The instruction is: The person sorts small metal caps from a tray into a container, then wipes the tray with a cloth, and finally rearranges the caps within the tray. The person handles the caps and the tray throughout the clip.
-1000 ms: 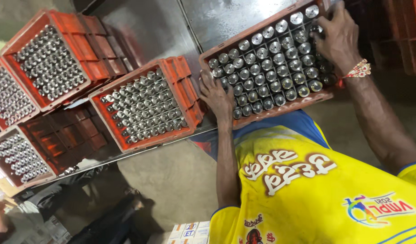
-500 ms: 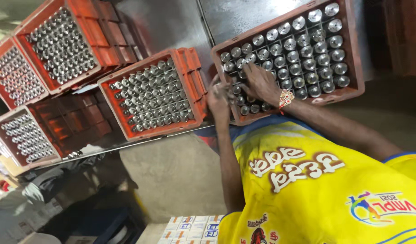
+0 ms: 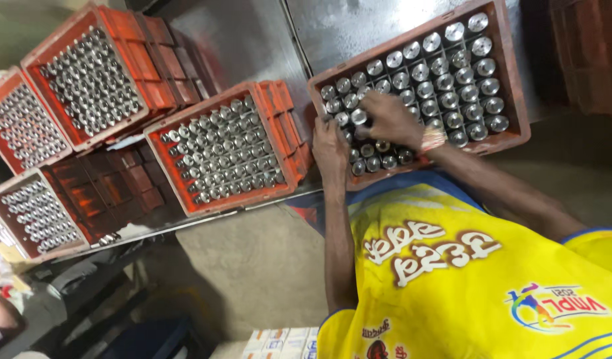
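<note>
On a shiny metal tabletop (image 3: 359, 33) the brown crate (image 3: 512, 86) of upright capped bottles (image 3: 445, 80) sits ahead, right hand (image 3: 392, 119) directly over its near-left rows, grip hidden, can't tell, while left hand (image 3: 329, 146) clasps the near-left corner, red crates (image 3: 279, 119) further left.

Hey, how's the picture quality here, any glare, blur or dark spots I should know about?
Head view: the shiny bottle caps in the brown crate throw bright glare; the right hand is slightly motion-blurred while the left hand on the crate's edge looks sharper; the metal table shows soft reflections; the lower-left floor area is dim and hard to read; the whole frame is tilted.
</note>
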A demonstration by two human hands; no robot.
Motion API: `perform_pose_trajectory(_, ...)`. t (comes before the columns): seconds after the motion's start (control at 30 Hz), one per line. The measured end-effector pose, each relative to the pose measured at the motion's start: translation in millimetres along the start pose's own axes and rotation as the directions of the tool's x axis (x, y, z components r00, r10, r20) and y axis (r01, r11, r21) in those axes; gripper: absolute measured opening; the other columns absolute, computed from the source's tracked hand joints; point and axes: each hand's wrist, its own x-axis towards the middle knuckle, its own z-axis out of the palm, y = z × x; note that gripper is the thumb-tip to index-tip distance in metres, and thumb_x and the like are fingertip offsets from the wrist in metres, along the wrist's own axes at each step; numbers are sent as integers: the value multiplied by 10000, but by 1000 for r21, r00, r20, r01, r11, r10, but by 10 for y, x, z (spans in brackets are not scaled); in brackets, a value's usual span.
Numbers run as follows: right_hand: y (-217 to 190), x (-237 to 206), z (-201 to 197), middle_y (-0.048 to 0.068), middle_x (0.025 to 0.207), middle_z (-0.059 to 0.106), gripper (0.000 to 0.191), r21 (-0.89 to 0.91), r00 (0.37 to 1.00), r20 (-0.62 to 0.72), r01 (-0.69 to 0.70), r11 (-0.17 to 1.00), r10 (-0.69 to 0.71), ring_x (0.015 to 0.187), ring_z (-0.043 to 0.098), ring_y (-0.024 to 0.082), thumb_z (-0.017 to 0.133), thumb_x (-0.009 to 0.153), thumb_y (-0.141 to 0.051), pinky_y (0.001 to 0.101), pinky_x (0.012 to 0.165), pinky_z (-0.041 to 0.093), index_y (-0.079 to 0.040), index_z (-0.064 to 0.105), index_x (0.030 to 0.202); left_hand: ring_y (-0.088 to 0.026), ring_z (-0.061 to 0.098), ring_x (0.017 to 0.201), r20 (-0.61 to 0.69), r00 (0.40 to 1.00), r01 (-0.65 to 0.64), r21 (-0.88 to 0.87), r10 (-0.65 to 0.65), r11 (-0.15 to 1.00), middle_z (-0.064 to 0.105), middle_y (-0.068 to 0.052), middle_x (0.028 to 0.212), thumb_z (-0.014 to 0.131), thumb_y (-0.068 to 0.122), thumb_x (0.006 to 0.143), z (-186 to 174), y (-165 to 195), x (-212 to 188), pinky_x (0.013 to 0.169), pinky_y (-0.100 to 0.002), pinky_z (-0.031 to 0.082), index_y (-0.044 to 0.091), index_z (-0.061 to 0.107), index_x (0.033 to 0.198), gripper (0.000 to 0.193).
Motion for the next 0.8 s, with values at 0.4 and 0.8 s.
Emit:
perform_pose_trajectory(0.4,23,3,97,205,1191,624,480,-108,985,149,-75,991,90,978,690,389,731,920,-213,463,806,571,21,557,1301,-349,669,1084,-54,995,73,-227,-88,971,602,-171,1217,631,65,965,-59,128,-24,878,-429,574,17,671,1175,219)
perform_pose_trajectory(0.8,298,-310,-200,181,1214,581,314,-106,971,-114,-224,969,212,1091,638,365,781,899,-135,457,897,551,-10,676,1168,-373,650,968,169,948,-284,69,270,956,594,-178,1177,665,6,772,258,130,111,823,-467,566,55,670,1300,531)
